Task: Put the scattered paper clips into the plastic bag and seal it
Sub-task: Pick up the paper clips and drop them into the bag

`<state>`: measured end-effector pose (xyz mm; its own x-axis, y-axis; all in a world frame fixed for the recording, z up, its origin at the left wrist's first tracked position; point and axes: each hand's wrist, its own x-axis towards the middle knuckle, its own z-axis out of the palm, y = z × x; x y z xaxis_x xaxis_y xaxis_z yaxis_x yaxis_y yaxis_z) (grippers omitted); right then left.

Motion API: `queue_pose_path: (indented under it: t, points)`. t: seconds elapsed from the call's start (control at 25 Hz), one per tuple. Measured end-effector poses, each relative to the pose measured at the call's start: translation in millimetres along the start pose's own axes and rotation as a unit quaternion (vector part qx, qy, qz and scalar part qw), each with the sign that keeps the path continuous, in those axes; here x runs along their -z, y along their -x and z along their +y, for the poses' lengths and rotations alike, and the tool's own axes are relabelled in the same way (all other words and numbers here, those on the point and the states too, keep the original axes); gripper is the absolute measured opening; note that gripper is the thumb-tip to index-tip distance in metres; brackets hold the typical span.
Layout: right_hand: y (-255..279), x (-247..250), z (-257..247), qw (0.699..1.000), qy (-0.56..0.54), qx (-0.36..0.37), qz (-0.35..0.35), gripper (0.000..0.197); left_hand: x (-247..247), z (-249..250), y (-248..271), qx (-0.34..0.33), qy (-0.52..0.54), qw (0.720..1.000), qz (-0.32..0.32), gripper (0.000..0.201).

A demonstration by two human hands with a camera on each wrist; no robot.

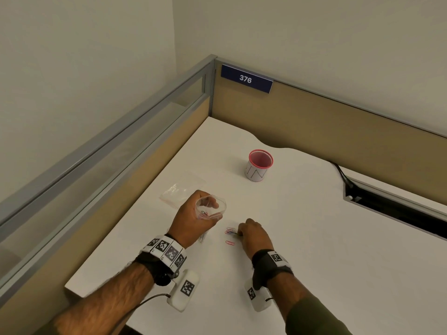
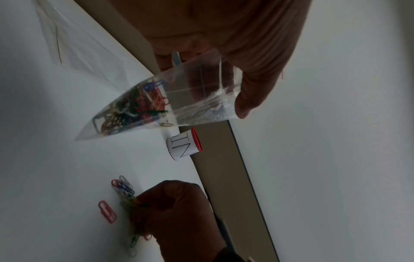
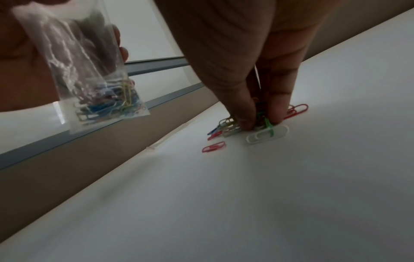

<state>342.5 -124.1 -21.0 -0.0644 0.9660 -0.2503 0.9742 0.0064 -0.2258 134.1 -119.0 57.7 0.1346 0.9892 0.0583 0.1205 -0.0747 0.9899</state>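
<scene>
The clear plastic bag (image 1: 211, 206) is hanging above the white desk (image 1: 314, 238), its mouth standing open, colored wire paper clips (image 2: 134, 104) lying in its bottom corner. The left hand (image 1: 193, 218) is gripping it. The right hand (image 1: 254, 234) is pinching loose clips (image 3: 257, 122) on the desk; some are hiding under its fingers. Behind is standing a red-rimmed cup (image 1: 260, 165).

**Open table on the right, clutter toward the back**

The table (image 1: 314, 250) lies bare along its right side and near edge. A pen cup (image 1: 260, 165) stands toward the back edge, a spare plastic bag (image 1: 180, 191) lies flat near the left edge, and partition walls (image 1: 338, 122) close the back and left.
</scene>
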Motion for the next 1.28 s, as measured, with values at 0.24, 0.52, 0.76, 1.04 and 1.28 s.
queue_pose_path:
  t: [0.24,0.52,0.76,1.04,1.28]
  points:
    - [-2,27,11,0.989,-0.125,-0.076,0.026,0.017,1,-5,-21,0.015,0.001,1.000,-0.017,0.036]
    - [21,93,-2,0.936,-0.328,-0.076,0.103,0.008,-7,-11,-37,0.015,-0.012,0.999,-0.034,0.035]
    - [28,154,-53,0.927,-0.356,0.048,0.111,0.007,-24,-8,-36,0.016,-0.036,0.998,-0.051,0.035]
    - [15,155,-74,0.972,-0.185,0.120,0.084,0.012,-27,-1,-35,-0.012,-0.055,0.996,-0.067,0.032]
    - [21,158,-82,0.975,-0.166,0.124,0.084,0.014,-23,-1,-35,-0.019,-0.057,0.997,-0.054,0.036]
